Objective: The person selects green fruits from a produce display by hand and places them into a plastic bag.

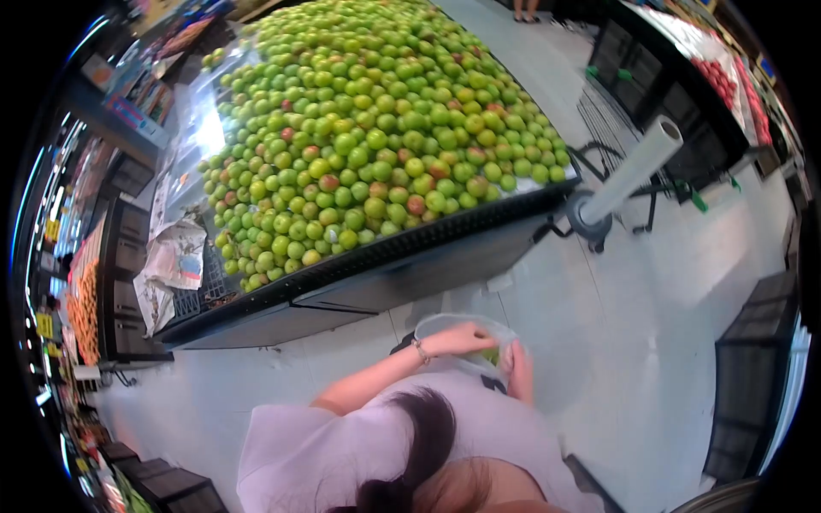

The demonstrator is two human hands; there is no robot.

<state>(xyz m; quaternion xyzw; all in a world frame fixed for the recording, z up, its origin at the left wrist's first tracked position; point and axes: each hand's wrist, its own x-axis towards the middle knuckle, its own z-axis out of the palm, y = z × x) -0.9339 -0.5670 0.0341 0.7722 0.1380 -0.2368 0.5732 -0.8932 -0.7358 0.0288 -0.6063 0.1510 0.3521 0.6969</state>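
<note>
A translucent plastic bag hangs in front of my body, its mouth facing up. My right hand is closed on the right side of the bag's rim. My left hand, with a bracelet at the wrist, is at the bag's mouth, its fingers curled down and partly hidden. Just beside these fingers, some green fruit shows inside the bag. Whether the left fingers pinch a fruit or the plastic is unclear. Beyond both hands, a large heap of small round green fruit, some blushed red, covers a display stand.
The stand's black front edge lies ahead of my hands. A crumpled paper sheet and a black plastic crate are at its left corner. To the right rise a grey tube on a stand and a wire cart. Dark crates stand farther right.
</note>
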